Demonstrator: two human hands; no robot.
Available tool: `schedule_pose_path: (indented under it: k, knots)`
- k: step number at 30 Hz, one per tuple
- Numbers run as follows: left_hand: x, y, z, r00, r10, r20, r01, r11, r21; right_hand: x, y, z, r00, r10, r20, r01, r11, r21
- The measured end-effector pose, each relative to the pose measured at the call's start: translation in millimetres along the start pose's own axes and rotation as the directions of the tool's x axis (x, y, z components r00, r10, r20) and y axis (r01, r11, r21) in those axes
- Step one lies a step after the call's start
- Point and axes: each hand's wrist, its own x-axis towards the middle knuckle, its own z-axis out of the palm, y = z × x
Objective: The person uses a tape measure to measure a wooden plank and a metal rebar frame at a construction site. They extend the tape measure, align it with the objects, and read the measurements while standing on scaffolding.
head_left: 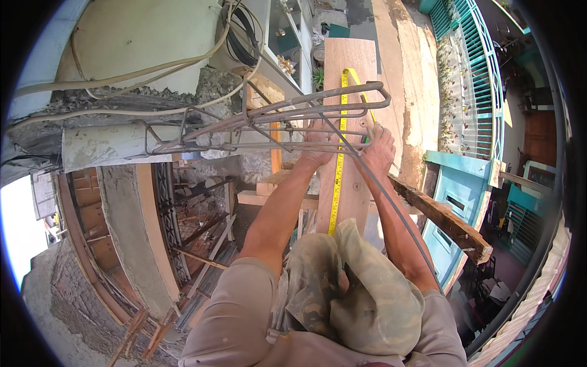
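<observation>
A long reddish-brown wooden board [354, 202] stretches away in front of me. Along it lies a yellow tape measure blade [337, 177], which bends over at the far part of the board and comes back toward my right hand [381, 148]. That hand is closed at the board's right side, around the tape measure; a bit of green shows at its fingers, and most of the case is hidden. My left hand [319, 144] rests on the board's left side beside the blade, fingers forward and seemingly flat, partly covered by steel bars. A bent rebar cage [244, 125] crosses above both hands.
A dark cable [397, 211] runs over my right arm. To the right, a rough timber beam [443, 214] juts out with a nail in it. Pale hoses [153, 64] hang at upper left. A concrete column [134, 238] and scaffolding stand lower left; teal railings [480, 67] are at upper right.
</observation>
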Motion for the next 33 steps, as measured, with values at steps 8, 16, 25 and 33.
schedule_pose_path:
  k: [8,16,25,33]
  knots:
    - [-4,8,-1,0.993,-0.118,0.011,0.119,0.99,-0.076,-2,6,4,0.998,-0.054,-0.017,0.055,0.998,0.019]
    - [1,10,-10,0.983,-0.144,0.112,0.161,0.972,-0.172,-1,27,20,0.992,-0.117,-0.046,0.114,0.991,-0.074]
    - [-3,10,-15,0.961,-0.218,0.173,0.245,0.957,-0.155,-3,14,14,0.952,-0.236,-0.196,0.253,0.966,0.062]
    - [2,16,-13,0.966,-0.181,0.183,0.18,0.983,0.025,-4,11,5,0.963,-0.218,-0.157,0.224,0.974,0.025]
